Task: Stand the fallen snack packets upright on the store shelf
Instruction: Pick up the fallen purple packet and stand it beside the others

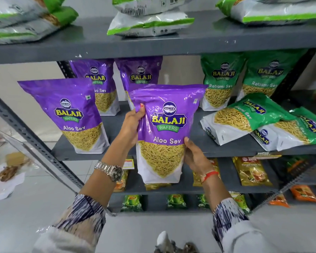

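Note:
I hold a purple Aloo Sev packet (164,132) upright in front of the middle grey shelf (199,141). My left hand (132,125) grips its left edge and my right hand (193,155) grips its lower right side. Another purple packet (69,115) stands upright at the shelf's left front, with two more purple packets (98,83) standing behind. Two green Ratlami Sev packets (221,79) stand at the back right. Two green packets (244,117) lie fallen on the shelf's right front, one overlapping the other (297,132).
White-and-green packets (149,24) lie flat on the upper shelf. Lower shelves hold tea packets (252,170) and small green packs (175,200). A slotted metal upright (31,136) slants at the left. Bags sit on the tiled floor at far left (5,174).

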The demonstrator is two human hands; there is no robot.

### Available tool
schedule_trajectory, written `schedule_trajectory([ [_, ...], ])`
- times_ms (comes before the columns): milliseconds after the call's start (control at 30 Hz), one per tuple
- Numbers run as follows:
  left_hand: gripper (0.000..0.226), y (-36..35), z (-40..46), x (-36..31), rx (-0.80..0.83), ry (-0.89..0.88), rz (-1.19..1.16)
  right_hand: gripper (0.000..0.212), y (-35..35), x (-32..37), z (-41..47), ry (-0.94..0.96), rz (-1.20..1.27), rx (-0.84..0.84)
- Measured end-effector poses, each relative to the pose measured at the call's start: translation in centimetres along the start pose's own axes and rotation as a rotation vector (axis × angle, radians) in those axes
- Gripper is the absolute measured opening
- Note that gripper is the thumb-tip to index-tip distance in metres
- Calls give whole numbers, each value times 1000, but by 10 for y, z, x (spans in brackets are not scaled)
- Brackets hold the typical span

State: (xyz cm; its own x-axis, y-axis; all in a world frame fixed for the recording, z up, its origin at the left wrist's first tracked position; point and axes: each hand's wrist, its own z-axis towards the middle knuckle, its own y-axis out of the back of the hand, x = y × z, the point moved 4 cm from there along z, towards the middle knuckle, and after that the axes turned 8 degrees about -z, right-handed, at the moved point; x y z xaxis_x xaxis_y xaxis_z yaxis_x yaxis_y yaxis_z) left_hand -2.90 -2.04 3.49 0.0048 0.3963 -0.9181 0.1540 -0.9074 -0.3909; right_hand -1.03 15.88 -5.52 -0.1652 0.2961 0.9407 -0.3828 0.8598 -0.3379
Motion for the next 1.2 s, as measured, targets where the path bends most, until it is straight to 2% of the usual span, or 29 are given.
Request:
schedule_trajectory([
  [167, 32, 6, 3, -13, 4, -39, -43, 80, -12, 9, 3, 43, 7, -81],
  [333, 42, 18, 3, -29, -112, -152, 64, 77, -17, 11, 8, 55, 8, -136],
  [433, 49, 41, 1, -7, -96, -156, 66, 80, -20, 7, 10, 40, 40, -186],
  [533, 44, 60, -9, 32, -111, -14, 210, 82, -19, 3, 17, 57, 55, -235],
  [600, 35, 70, -12, 44, -65, 58, 417, 84, -20, 5, 29, 62, 30, -255],
  [633, 37, 72, -12, 48, -3, 38, 500, 87, -21, 5, 35, 64, 8, -267],
  [667, 53, 73, -10, 51, 41, 1, 489, 91, -24, 6, 42, 61, -19, -273],
  [733, 86, 82, -9, 50, 93, -84, 404, 94, -31, 6, 57, 44, -67, -260],
  [767, 92, 85, -7, 49, 90, -126, 371, 92, -35, 5, 63, 36, -78, -234],
  [833, 94, 91, 0, 43, 62, -206, 356, 87, -44, 3, 77, 26, -81, -165],
  [967, 109, 109, 14, 44, -54, -248, 359, 80, -56, 3, 98, 30, -153, -51],
  [1033, 109, 118, 16, 48, -75, -244, 355, 77, -62, -1, 104, 25, -194, -10],
  [1200, 115, 125, 20, 49, -61, -180, 345, 86, -64, -8, 108, 33, -202, -9],
])
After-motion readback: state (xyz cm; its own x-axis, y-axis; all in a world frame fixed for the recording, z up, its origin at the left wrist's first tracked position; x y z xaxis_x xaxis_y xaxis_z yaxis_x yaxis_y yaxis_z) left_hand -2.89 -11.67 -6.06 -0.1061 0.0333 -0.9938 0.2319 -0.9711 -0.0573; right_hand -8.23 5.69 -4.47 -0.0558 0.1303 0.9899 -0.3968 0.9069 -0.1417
